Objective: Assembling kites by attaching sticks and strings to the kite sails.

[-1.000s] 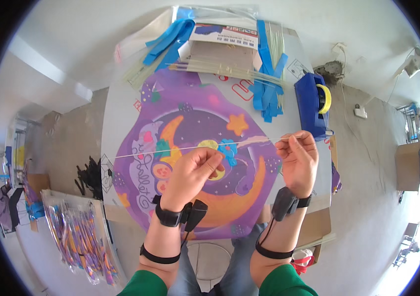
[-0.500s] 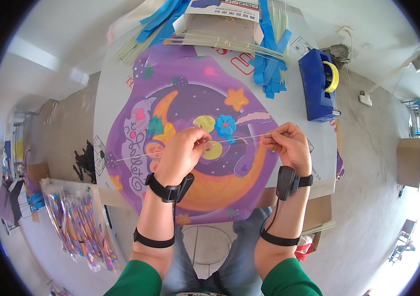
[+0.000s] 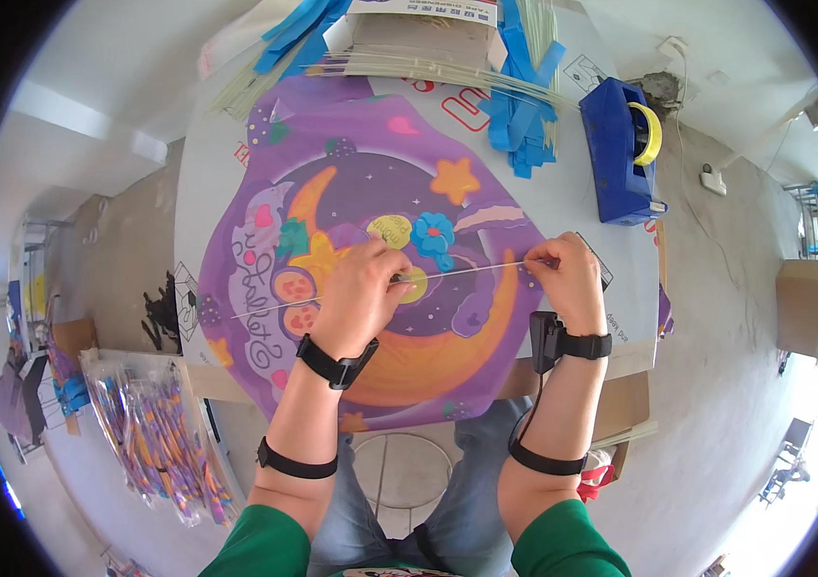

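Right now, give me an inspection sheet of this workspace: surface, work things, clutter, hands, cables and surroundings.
Surface: grey table, mostly covered.
Work things: purple kite sheet with moon picture lying flat; thin rod stretched across it.
Clutter: blue tape dispenser, blue strips, stack of thin sticks.
Hands: left hand and right hand both pinch the rod.
Cables: white cord to a floor socket.
Surroundings: packed bundles at left, cardboard box at right.
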{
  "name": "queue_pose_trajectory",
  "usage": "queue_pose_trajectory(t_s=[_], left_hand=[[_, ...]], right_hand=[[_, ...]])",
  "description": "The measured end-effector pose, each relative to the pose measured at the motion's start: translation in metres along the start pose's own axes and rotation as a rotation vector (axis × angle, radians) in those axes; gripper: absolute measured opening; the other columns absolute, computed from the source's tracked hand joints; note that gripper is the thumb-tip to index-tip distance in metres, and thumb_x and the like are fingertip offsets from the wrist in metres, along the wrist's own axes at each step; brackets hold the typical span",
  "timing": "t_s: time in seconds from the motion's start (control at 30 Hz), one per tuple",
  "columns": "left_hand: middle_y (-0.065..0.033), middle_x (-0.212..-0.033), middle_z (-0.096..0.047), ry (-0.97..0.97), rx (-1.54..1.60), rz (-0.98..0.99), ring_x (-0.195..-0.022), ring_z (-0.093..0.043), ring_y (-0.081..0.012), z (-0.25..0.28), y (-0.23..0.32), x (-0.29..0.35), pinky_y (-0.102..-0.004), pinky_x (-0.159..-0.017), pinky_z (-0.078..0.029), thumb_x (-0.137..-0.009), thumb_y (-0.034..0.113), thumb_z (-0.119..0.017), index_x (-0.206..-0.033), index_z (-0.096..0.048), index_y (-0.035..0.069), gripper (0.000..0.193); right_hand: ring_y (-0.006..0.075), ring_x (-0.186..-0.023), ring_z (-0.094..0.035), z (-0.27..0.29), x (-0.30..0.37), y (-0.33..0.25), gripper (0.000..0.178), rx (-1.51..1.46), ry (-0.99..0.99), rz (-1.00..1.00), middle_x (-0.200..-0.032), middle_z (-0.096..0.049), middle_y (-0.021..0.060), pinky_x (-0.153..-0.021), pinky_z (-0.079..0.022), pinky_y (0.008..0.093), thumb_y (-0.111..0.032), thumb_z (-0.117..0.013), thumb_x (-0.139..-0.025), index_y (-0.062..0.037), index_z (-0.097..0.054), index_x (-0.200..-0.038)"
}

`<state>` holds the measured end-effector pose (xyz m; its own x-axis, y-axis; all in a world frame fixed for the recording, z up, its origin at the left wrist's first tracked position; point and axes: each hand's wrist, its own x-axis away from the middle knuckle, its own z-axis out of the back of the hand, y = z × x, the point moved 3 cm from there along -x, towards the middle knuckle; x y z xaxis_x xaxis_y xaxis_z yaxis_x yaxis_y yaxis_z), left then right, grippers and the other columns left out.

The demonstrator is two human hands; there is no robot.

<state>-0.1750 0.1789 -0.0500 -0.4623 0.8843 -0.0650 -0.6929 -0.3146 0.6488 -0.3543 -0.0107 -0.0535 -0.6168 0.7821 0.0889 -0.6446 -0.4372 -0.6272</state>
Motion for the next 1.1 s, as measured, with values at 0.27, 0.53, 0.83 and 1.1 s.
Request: queue_pose_trajectory(t_s=[0.27,0.53,0.83,1.1], left_hand=[[-0.0085,-0.075,-0.055,0.013,0.046,0.021,-0.077,-0.058,-0.0283,-0.005,-0.006,-0.002,-0.0391,-0.065,-0.046,-0.067,0.001,-0.072,-0.073,-0.059,0.003,0.015],[-0.0105,-0.076,-0.053,-0.021,0.084,0.022,-0.071,-0.059,-0.0270,-0.002,-0.007,-0.004,-0.0345,-0.061,-0.048,-0.067,-0.004,-0.071,-0.075,-0.056,0.000,0.017],[-0.0107,-0.075,-0.056,0.003,0.085,0.088,-0.073,-0.058,-0.0298,-0.007,-0.008,-0.004,-0.0385,-0.063,-0.045,-0.066,-0.002,-0.072,-0.072,-0.056,0.001,0.017],[-0.0102,-0.075,-0.055,-0.004,0.076,0.090,-0.072,-0.058,-0.0295,-0.007,-0.010,-0.005,-0.0381,-0.064,-0.045,-0.065,-0.001,-0.071,-0.072,-0.056,0.001,0.017]], right_hand=[[0.0243,-0.068,-0.059,-0.001,0.001,-0.007,0.006,0.028,-0.017,0.025,-0.076,-0.056,0.0065,-0.061,-0.046,0.0337,-0.007,-0.070,-0.069,-0.0082,-0.068,-0.074],[0.0244,-0.070,-0.060,0.005,0.000,0.009,0.008,-0.004,0.022,0.019,-0.075,-0.057,0.0075,-0.062,-0.047,0.0338,-0.004,-0.070,-0.069,-0.0078,-0.068,-0.076],[0.0231,-0.067,-0.056,0.022,0.003,0.022,0.014,-0.042,0.112,-0.038,-0.074,-0.055,0.0073,-0.061,-0.045,0.0335,-0.002,-0.070,-0.068,-0.0084,-0.068,-0.080],[0.0261,-0.070,-0.058,0.008,-0.001,0.016,0.010,-0.018,-0.003,-0.019,-0.075,-0.055,0.0084,-0.064,-0.046,0.0355,-0.005,-0.070,-0.068,-0.0093,-0.068,-0.077]])
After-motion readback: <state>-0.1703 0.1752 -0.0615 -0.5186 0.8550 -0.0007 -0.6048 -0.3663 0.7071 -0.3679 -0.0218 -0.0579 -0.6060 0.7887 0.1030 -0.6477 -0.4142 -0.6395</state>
